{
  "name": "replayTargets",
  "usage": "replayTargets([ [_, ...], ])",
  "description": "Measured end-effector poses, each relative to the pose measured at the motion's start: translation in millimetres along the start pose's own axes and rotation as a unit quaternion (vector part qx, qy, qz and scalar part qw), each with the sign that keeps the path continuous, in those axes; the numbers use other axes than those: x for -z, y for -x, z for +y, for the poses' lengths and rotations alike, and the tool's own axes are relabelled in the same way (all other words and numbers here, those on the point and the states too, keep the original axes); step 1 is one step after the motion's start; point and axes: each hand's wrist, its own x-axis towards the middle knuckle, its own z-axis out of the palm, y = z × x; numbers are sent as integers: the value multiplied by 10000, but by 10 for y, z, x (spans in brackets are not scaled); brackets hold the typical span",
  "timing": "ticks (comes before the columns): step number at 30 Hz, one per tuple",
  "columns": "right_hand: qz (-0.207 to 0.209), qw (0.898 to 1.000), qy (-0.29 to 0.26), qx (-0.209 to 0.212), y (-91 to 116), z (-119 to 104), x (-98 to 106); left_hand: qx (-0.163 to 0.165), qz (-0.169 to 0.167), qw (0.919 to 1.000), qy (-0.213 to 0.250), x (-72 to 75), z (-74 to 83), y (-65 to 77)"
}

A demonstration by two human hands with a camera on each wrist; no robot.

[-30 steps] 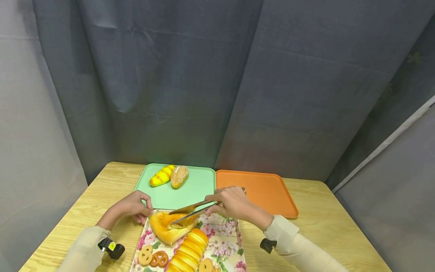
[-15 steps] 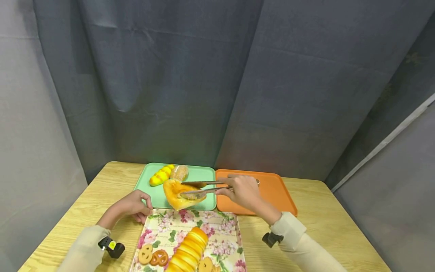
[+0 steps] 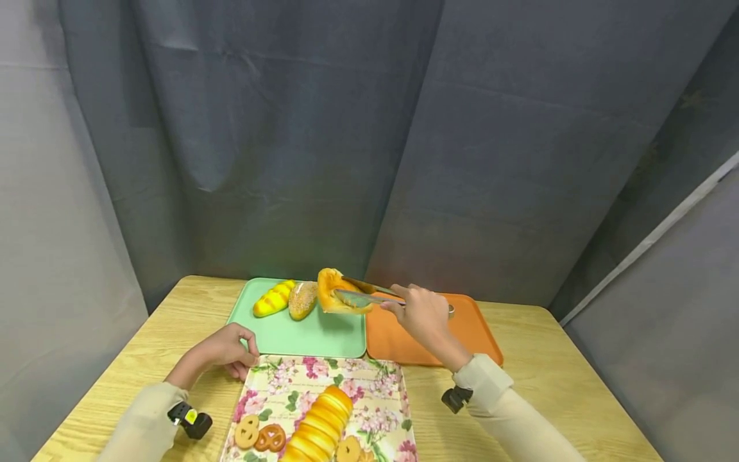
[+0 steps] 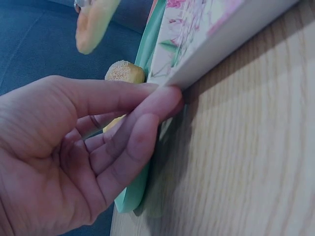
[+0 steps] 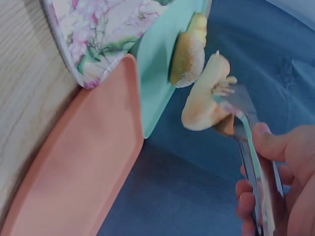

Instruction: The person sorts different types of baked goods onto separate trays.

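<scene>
Currently, right hand (image 3: 424, 314) squeezes tongs (image 3: 383, 299) onto bread (image 5: 203, 96), aloft over far right part of green tray (image 3: 323, 340); left hand (image 3: 228, 350) pinches floral tray (image 3: 277, 382) by far left corner, probably for steadiness.

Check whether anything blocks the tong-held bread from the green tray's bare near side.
Nothing visible stands between the bread, held in the tongs, and that part of the green tray; the seeded roll lies farther back, to the bread's left.

Booth: grey curtains (image 3: 300, 141), wooden table (image 3: 543, 378)
</scene>
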Motion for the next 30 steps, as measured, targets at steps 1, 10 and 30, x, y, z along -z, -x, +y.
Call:
replayTargets([
  [1,-96,9998,10,-150,-3,-2,-25,3,4,10000,-4,-1,4,1],
  [10,-686,9936,248,-863,-57,-90,-238,87,84,9999,-56,-13,40,0],
  [30,-1563,9743,227,-1606,-128,-331,-502,115,37,9999,-56,-16,4,-43],
])
